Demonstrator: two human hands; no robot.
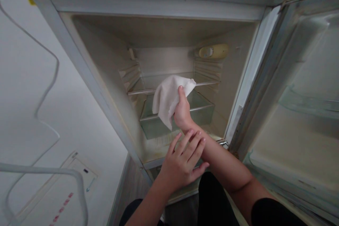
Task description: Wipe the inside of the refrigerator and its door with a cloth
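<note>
My right hand [182, 109] reaches into the open fridge [166, 30] and grips a white cloth [166, 99], its thumb on top. The cloth hangs loosely in front of a glass shelf [148, 92], hiding part of its front trim. Below is a clear drawer [150, 127] with a glass cover. My left hand [184, 162] holds nothing. Its fingers are spread, palm down, close to my right wrist; whether they touch it I cannot tell.
The fridge door [304, 113] stands swung out on the right, with clear door shelves [309, 102]. A yellowed lamp cover [214, 51] sits on the inner right wall. At left, a white appliance [100, 141] has a grey hose [53, 170] and a cord [57, 67] over it.
</note>
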